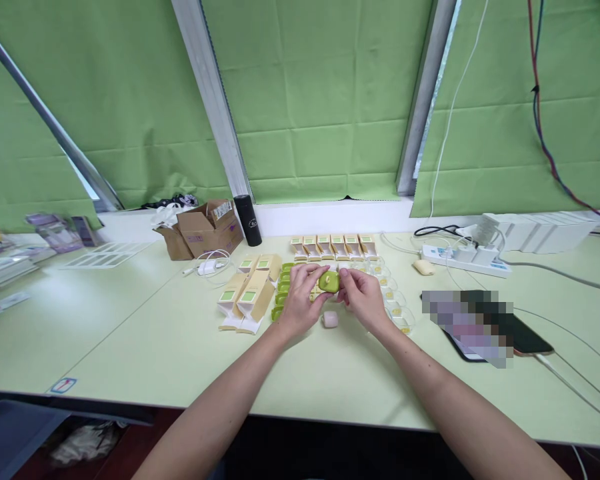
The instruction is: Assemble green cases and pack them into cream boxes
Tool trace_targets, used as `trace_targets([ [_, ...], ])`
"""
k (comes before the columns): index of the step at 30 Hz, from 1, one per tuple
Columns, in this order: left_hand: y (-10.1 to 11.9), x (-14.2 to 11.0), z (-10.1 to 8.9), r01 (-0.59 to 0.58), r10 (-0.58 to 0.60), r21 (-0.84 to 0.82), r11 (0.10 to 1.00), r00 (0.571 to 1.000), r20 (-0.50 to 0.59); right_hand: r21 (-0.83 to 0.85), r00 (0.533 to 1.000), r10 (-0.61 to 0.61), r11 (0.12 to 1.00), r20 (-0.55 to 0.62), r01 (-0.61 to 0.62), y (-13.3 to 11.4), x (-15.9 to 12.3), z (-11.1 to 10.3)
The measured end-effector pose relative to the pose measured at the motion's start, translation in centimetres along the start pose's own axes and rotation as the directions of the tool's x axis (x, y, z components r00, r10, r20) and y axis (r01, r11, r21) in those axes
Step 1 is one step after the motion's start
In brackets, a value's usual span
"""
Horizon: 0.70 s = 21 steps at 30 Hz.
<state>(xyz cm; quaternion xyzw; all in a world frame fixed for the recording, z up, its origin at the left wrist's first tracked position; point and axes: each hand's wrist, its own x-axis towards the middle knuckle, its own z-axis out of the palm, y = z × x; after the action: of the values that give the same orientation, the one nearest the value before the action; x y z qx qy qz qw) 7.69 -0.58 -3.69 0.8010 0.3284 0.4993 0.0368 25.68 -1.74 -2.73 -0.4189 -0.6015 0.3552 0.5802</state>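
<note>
My left hand (303,303) grips a small rounded green case (329,282) with a pale yellow detail on its face, raised above the table. At the case's right edge, the fingers of my right hand (364,298) are pinched together against it. Just below lies a small pale pink case (330,320). Left of my left hand runs a column of green case pieces (277,312), partly covered by the hand. Clear plastic pieces with yellow spots (404,320) line up to the right of my right hand. Whatever lies directly behind my hands is mostly hidden.
Cream boxes with green labels (253,300) stand at left, and a row of smaller ones (333,248) behind. Further back are an open cardboard box (210,230) and a black bottle (249,220). A power strip (465,260), cables and phones (515,327) occupy the right.
</note>
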Motion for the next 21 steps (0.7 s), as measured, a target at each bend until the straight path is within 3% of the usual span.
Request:
trace_targets([
  [5,-0.9,0.5,0.3,0.230,-0.247,-0.266,0.936,0.968,-0.033,-0.191,0.998,-0.061,0.980,0.002,0.060,0.4,0.1,-0.6],
  [7,-1.7,0.7,0.6,0.322,-0.364,-0.479,0.817,0.931,0.006,-0.321,0.998,-0.064,0.945,0.022,0.068,0.1,0.1,-0.8],
  [10,-2.9,1.0,0.7,0.410,-0.497,-0.737,0.538,0.860,0.116,-0.543,0.991,-0.082,0.830,0.106,0.127,-0.6,0.0,-0.9],
  [12,-3.3,1.0,0.6,0.420,-0.535,-0.817,0.395,0.828,0.167,-0.652,0.972,-0.110,0.725,0.209,0.222,-0.9,-0.1,-0.9],
  [15,-3.4,1.0,0.2,0.405,-0.545,-0.874,0.267,0.812,0.210,-0.704,0.914,-0.142,0.597,0.380,0.385,-1.0,-0.3,-0.9],
  [21,-3.2,1.0,-0.4,0.405,-0.518,-0.893,0.195,0.816,0.257,-0.660,0.807,-0.150,0.500,0.572,0.561,-0.1,-0.8,-1.2],
])
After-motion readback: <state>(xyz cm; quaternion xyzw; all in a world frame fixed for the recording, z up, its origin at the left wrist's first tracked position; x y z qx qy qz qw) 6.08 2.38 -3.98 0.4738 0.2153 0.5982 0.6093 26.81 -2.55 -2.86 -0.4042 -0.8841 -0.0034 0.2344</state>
